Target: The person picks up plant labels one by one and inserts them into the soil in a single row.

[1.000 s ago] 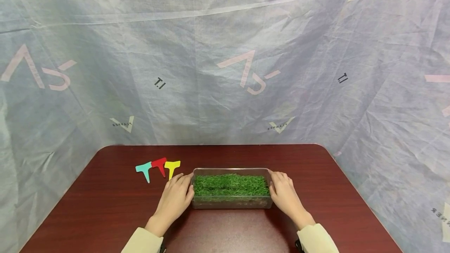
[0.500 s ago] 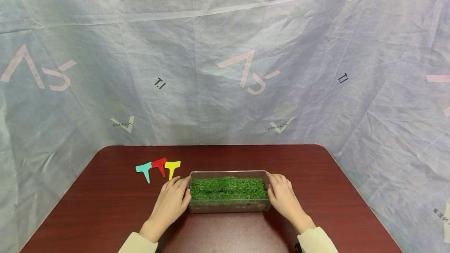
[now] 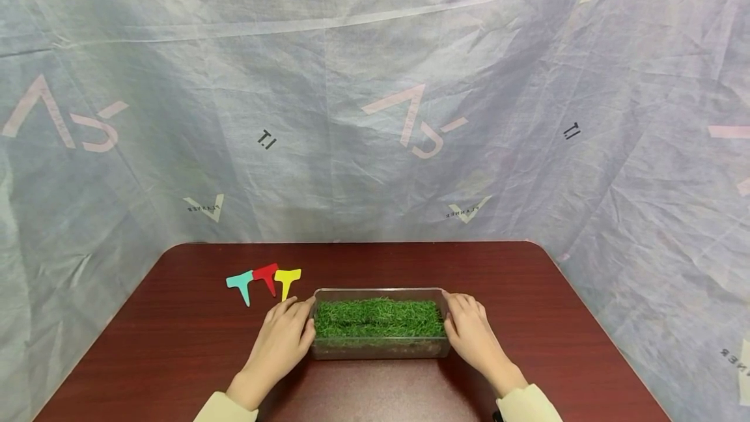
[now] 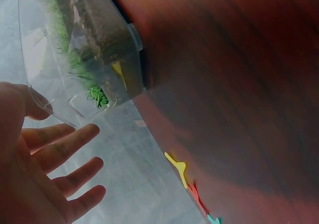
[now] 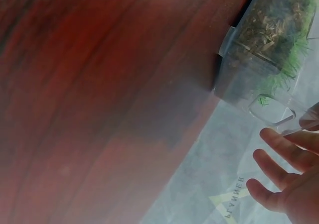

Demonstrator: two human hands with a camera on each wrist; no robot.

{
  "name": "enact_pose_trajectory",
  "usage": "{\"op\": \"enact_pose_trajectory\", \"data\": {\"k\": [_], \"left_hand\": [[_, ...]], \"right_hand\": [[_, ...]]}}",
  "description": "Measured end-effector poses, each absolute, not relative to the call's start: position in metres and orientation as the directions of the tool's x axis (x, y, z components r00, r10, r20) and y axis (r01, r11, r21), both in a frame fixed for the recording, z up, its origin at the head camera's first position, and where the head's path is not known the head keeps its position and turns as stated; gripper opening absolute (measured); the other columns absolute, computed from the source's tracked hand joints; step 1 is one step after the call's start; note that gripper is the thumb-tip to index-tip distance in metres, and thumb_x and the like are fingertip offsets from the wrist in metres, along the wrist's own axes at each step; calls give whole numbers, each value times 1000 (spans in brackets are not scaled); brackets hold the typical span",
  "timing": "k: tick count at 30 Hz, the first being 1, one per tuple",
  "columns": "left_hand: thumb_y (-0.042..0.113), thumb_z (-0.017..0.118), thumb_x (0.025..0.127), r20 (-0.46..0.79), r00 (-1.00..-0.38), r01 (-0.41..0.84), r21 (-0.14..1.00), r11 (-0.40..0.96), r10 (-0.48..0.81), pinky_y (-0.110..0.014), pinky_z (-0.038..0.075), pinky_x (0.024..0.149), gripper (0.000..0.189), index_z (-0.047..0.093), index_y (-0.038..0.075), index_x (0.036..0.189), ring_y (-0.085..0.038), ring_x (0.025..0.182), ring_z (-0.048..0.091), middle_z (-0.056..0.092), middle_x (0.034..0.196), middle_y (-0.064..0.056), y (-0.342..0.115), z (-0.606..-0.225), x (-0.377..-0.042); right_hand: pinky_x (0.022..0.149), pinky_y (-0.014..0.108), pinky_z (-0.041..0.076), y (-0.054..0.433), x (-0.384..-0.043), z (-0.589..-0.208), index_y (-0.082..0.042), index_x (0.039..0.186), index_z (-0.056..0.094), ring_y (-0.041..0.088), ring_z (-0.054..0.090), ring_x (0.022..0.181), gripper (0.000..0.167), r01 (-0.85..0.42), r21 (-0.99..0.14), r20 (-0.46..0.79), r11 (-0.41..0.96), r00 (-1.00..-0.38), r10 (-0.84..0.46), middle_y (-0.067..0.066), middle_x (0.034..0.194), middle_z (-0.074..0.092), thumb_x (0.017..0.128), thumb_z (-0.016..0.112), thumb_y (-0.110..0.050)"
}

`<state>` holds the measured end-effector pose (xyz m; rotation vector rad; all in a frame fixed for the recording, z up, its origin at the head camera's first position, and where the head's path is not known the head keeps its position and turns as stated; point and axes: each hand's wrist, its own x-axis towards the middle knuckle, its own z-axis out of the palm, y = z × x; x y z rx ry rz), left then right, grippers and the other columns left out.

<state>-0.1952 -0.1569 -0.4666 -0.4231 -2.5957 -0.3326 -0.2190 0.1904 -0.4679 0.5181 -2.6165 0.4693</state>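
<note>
A clear plastic box (image 3: 381, 350) stands on the table, long side toward me, with a strip of green grass (image 3: 377, 318) inside. Brownish soil or root matter (image 5: 266, 32) shows through its wall in the right wrist view. My left hand (image 3: 280, 338) holds the box's left end by the rim with thumb and forefinger; its other fingers (image 4: 82, 176) spread loosely outside. At the opposite end my right hand (image 3: 477, 338) grips the rim in the same way, thumb toward the near side. Its remaining fingers (image 5: 271, 169) hang apart from the wall.
Three T-shaped plant labels lie beyond my left hand: light blue (image 3: 240, 281), red (image 3: 266, 273) and yellow (image 3: 287, 276). The dark red table (image 3: 176, 324) has rounded far corners. Behind it hangs a grey printed cloth (image 3: 328, 116).
Both hands have drawn the box toward me and slightly to the left, keeping hold of its ends. The three plant labels have stayed in place.
</note>
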Motion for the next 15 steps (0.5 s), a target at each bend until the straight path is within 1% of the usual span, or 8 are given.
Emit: {"op": "enact_pose_trajectory", "data": {"k": [7, 15], "left_hand": [[19, 56, 87, 493, -836, 360, 160, 919, 242, -49, 40, 95, 35, 60, 8, 120, -33, 112, 54, 66, 107, -6, -157, -464, -194], [19, 58, 86, 492, -836, 363, 163, 917, 243, -49, 40, 94, 32, 61, 8, 116, -32, 112, 53, 65, 110, -7, -158, -461, -195]], "right_hand": [[95, 53, 35, 190, -219, -466, -1, 128, 50, 30, 48, 110, 46, -414, -215, 446, 885, -848, -288, 13, 115, 58, 83, 57, -6], [94, 53, 36, 190, -220, -463, -1, 126, 53, 31, 48, 111, 43, -415, -202, 452, 887, -843, -291, 12, 114, 59, 84, 59, -8]]}}
